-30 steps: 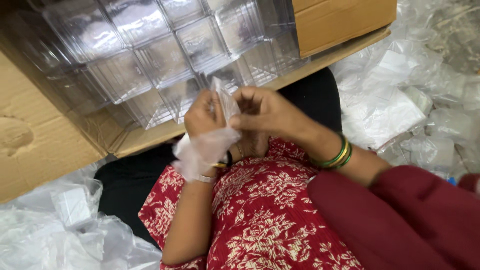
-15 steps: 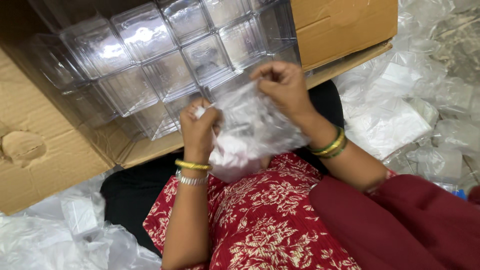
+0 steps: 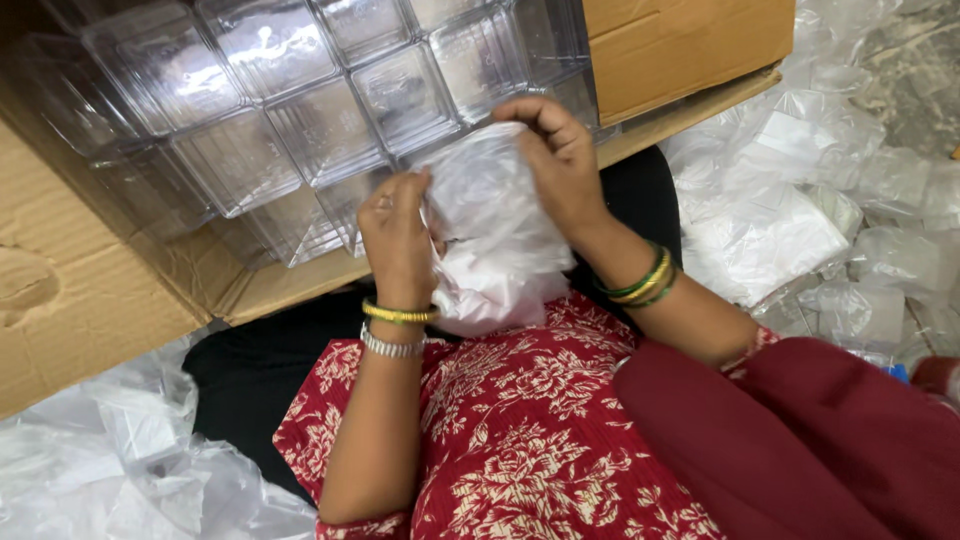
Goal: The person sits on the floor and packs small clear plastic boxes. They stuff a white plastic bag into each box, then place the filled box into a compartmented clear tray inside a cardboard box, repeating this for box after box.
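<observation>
Both hands hold a clear plastic bag (image 3: 495, 225) with something white inside, just above my lap. My left hand (image 3: 398, 235) grips the bag's left edge, fingers curled. My right hand (image 3: 558, 160) wraps over its top right side. The bag hangs in front of an open cardboard box (image 3: 90, 290) packed with several clear square plastic containers (image 3: 300, 110). Bangles ring both wrists.
Crumpled clear plastic bags with white contents lie in a heap on the right (image 3: 790, 220) and at the lower left (image 3: 110, 460). A box flap (image 3: 680, 50) stands at the upper right. Red floral cloth (image 3: 520, 440) covers my lap.
The small folded bag has been spread open between both hands and now hangs wide. My right hand rose to the bag's top; my left hand shifted to its left edge.
</observation>
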